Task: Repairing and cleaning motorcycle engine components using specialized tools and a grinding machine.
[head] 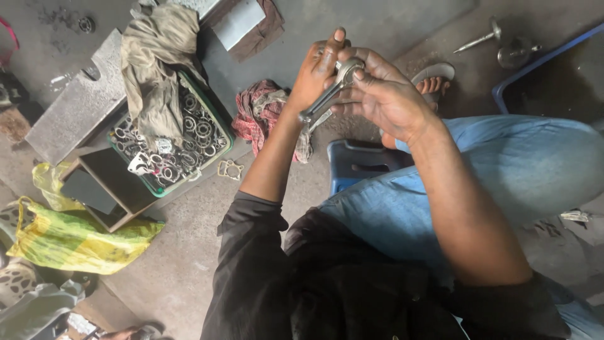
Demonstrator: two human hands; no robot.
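We're looking down at a grey, stained concrete floor [189, 264]. Far left on it lies a flat grey metal slab [78, 107], and just right of that a green tray [221, 143] full of metal rings and gaskets, a khaki cloth [154, 56] draped over its far end. One loose gasket [230, 169] sits beside the tray. A red patterned rag [258, 113] lies mid-floor, a yellow plastic bag [69, 242] near left, and a metal valve [479, 38] far right.
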